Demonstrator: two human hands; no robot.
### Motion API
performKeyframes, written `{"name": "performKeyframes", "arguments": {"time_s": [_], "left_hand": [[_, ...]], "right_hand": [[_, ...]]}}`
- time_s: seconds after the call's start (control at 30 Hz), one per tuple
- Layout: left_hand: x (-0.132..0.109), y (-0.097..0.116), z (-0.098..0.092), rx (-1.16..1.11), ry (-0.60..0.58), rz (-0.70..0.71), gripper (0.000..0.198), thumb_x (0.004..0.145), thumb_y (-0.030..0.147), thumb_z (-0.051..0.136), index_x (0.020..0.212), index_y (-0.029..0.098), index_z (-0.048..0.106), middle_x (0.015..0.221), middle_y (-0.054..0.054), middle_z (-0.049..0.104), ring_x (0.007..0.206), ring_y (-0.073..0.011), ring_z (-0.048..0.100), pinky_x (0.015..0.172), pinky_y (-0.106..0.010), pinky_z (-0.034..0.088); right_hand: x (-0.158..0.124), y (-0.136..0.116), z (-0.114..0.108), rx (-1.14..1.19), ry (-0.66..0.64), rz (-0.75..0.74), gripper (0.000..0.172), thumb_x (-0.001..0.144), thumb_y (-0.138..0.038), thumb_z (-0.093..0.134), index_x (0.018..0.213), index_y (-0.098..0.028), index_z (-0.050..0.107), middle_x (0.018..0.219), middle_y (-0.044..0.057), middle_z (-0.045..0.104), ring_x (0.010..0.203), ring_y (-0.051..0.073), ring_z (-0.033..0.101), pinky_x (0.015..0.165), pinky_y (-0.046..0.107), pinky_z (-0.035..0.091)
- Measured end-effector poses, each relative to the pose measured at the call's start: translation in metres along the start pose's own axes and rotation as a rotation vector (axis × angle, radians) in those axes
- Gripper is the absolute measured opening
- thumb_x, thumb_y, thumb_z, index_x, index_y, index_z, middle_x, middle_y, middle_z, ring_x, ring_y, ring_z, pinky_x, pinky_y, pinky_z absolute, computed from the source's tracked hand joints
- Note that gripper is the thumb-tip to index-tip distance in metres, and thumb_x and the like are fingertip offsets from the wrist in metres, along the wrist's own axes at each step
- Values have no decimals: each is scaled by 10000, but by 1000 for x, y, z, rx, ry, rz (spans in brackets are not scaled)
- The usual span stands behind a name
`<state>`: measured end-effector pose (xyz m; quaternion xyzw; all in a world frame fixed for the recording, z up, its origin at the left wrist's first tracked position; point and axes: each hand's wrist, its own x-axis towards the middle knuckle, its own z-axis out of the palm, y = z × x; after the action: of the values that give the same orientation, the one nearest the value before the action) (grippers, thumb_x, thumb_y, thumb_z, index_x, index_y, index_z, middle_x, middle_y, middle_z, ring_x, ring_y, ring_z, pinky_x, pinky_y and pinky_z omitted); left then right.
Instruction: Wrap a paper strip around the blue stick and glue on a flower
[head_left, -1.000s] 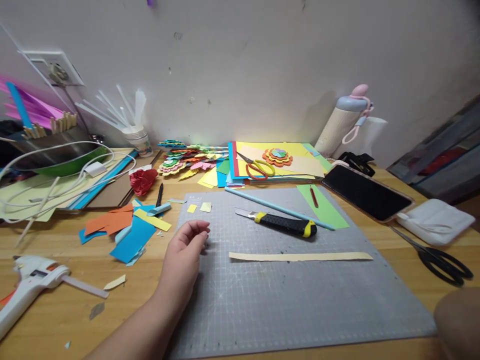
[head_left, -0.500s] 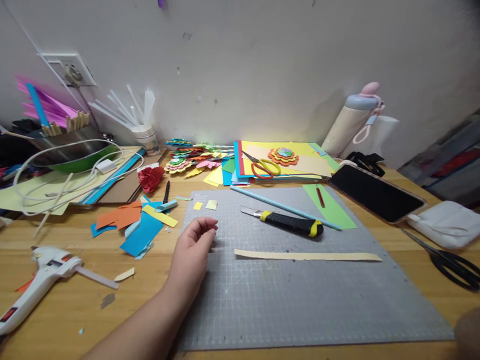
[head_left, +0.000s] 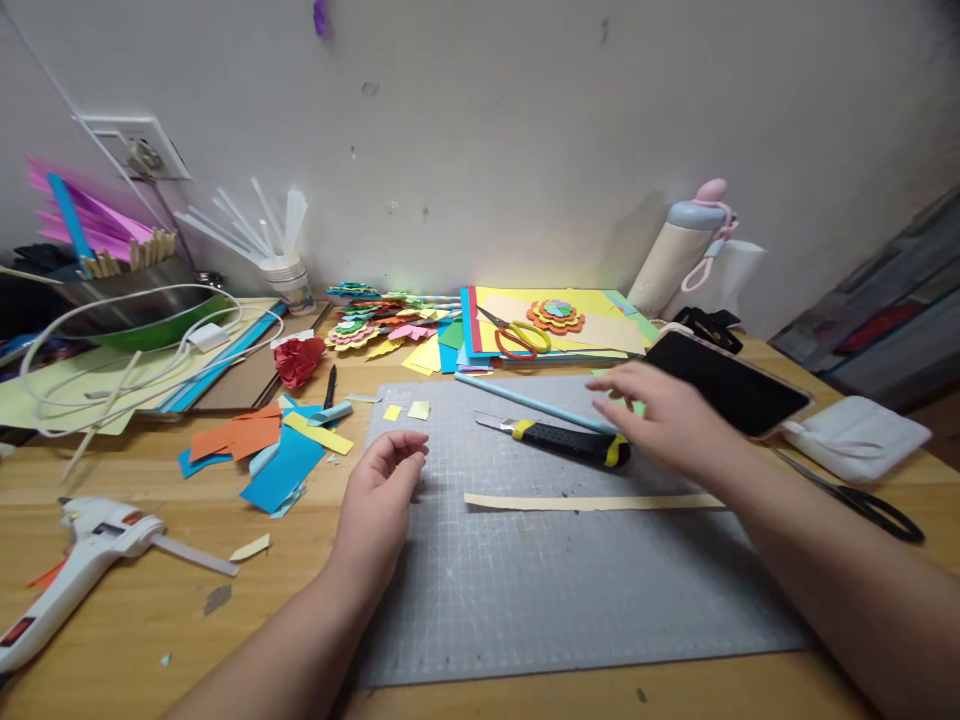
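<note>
My left hand point(head_left: 382, 480) is over the left part of the grey cutting mat point(head_left: 480, 590). Its fingers are loosely curled and a little apart from the thumb, with nothing seen in them. My right hand point(head_left: 652, 410) is open, fingers spread, above the far end of a light blue paper stick point(head_left: 525, 396) and partly over a green paper strip point(head_left: 639, 408). A black and yellow utility knife point(head_left: 566, 442), blade out, lies just left of that hand. Nearer me, a cream paper strip point(head_left: 577, 502) lies across the mat, its right end behind my right forearm.
Paper scraps point(head_left: 281, 470) and a white glue gun point(head_left: 105, 545) lie at left. Scissors point(head_left: 517, 335) and a layered paper flower point(head_left: 555, 316) rest on coloured sheets at the back. A phone point(head_left: 720, 385), white pouch point(head_left: 859, 435) and black scissors point(head_left: 874, 508) lie at right.
My right hand has come in from the lower right and now reaches over the stick and green strip. My left hand stays about where it was. The view has shifted slightly.
</note>
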<state>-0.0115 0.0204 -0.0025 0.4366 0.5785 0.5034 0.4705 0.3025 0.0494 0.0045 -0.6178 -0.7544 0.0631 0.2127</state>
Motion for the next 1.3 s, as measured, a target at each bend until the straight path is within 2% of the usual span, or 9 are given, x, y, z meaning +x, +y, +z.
{"name": "performKeyframes", "arguments": {"time_s": [0.13,0.37,0.57,0.7,0.8,0.9,1.03,1.1,1.3], "left_hand": [[-3,4,1,13,-41,1,180,684,279,656,836,181,656,827,-25,639,788,-170,555,650,-262,396],[-10,10,5,37,-125,-8,194,656,313,680,795,179,669,768,-19,615,687,-148,528,611,-255,389],[-9,9,5,28,-146,-19,174,650,296,688,778,181,668,748,-14,609,641,-129,521,570,-239,381],[-11,9,7,-53,-192,-55,321,704,368,712,960,178,673,920,-65,664,720,-139,573,582,-234,417],[-16,14,9,-312,-272,-95,501,728,481,708,1119,185,603,1094,-114,662,663,-126,590,512,-227,415],[-18,20,8,-440,-268,-70,382,769,444,692,1004,155,612,920,-99,709,530,-89,554,465,-203,394],[-14,22,3,-460,-101,-85,214,846,348,605,846,134,598,637,-39,679,364,-34,422,395,-161,314],[-12,21,3,-458,-78,-150,196,853,323,585,847,127,593,617,-41,672,345,-32,403,369,-153,287],[-14,17,7,-423,-89,-222,193,857,306,561,862,114,571,640,-54,680,352,-41,424,361,-149,310]], "right_hand": [[4,9,11,16,-198,73,101,876,-251,580,855,-187,655,824,30,690,739,181,638,668,312,503],[13,14,19,81,-315,138,178,879,-314,587,794,-168,643,746,10,670,675,149,619,636,290,485],[14,13,12,75,-170,183,153,882,-254,549,762,-176,600,799,44,644,753,183,591,704,333,461],[-1,-23,0,144,-39,170,172,902,-240,418,834,-209,572,816,66,634,779,214,590,685,326,444],[-23,-69,-5,273,-149,46,154,905,-292,452,853,-222,579,724,10,624,667,172,593,616,274,455],[-38,-96,-3,362,-265,-101,131,876,-267,524,772,-226,591,759,1,640,692,154,595,628,249,453],[-26,-77,9,329,-105,-40,140,835,-331,611,922,-220,610,1027,88,630,1005,262,557,907,396,408],[-13,-57,17,328,-75,56,319,711,-307,730,988,-202,613,1120,138,594,1118,349,485,995,509,317],[-2,-43,21,667,-184,278,229,879,-403,502,902,-192,588,921,96,611,897,268,596,847,443,474]]}}
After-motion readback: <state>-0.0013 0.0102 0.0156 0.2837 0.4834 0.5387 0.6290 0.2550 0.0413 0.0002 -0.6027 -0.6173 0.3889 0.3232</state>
